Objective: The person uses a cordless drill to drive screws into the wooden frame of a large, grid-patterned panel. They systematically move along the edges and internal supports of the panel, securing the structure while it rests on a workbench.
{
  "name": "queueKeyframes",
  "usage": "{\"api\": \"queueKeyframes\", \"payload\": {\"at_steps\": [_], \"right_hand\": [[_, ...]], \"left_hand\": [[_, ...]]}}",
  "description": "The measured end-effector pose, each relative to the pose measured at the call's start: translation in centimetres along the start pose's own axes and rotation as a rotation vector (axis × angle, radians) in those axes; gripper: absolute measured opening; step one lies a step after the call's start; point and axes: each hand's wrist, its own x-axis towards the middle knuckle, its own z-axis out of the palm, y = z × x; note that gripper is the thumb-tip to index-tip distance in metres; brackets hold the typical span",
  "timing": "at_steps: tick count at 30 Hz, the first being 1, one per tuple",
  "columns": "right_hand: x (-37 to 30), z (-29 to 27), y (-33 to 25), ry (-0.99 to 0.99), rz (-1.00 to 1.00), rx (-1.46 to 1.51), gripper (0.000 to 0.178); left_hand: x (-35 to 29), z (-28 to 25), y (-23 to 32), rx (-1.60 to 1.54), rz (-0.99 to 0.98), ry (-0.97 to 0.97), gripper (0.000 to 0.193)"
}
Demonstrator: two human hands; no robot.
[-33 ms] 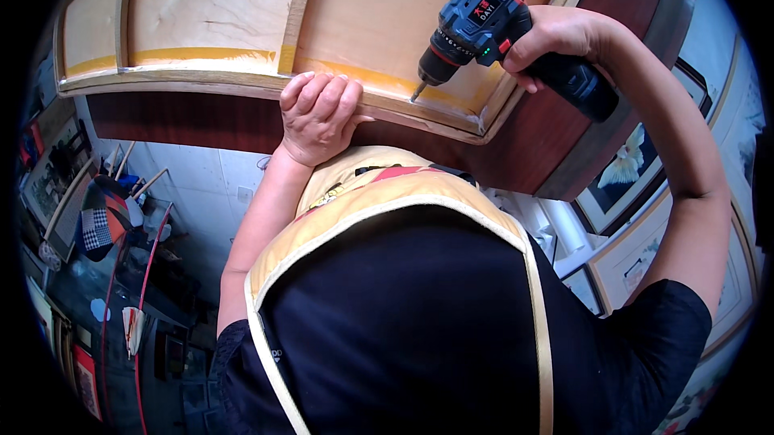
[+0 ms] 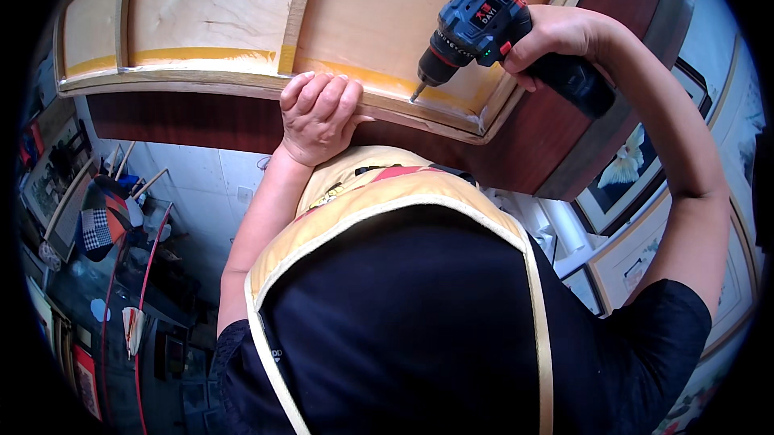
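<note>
A: What matters first?

B: The table (image 2: 532,157), the big dark slab at 12 o'clock. The wooden frame (image 2: 298,16) lies on it, and I'd want it sitting firmly, without rocking

A: And its near rail (image 2: 218,83)?

B: It runs from 9 toward 3 o'clock, and looks like the part to brace

A: Where's the drill (image 2: 480,20)?

B: At 1 o'clock, over the frame, nose slanting toward 7. I'd push along that slant, never sideways

A: Who grips what?

B: The right hand (image 2: 556,38) wraps the drill's handle; I can't tell whether a finger presses the trigger. The left hand (image 2: 320,112), at 11 o'clock, curls over the near rail, gripping it. A good brace, I think, if it's clear of any slip

A: And the bit (image 2: 418,92)?

B: Smallest, so worth the closest look. Its tip meets, or nearly meets, the wood just inside the rail, at 3 o'clock from the left hand. A slow start should stop it skating
</note>
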Motion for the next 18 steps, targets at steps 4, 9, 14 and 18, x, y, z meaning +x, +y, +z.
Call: {"api": "queueKeyframes", "payload": {"at_steps": [4,9,14,18], "right_hand": [[-1.3,1.0,-0.1,0.018,-0.087,-0.005,0.025],[-5.3,3.6,3.7,0.175,-0.363,0.189,0.037],[-9.1,9.9,8.1,0.448,-0.647,0.505,0.05],[-9.0,13.7,9.8,0.515,-0.837,0.695,0.05]], "left_hand": [[-0.1,0.0,0.0,-0.019,0.004,0.012,0.039],[0.2,-0.3,0.2,-0.04,0.002,0.02,0.039],[0.7,-0.6,0.4,-0.063,0.019,0.022,0.046],[0.0,-1.2,0.4,-0.095,0.042,-0.01,0.06]]}}
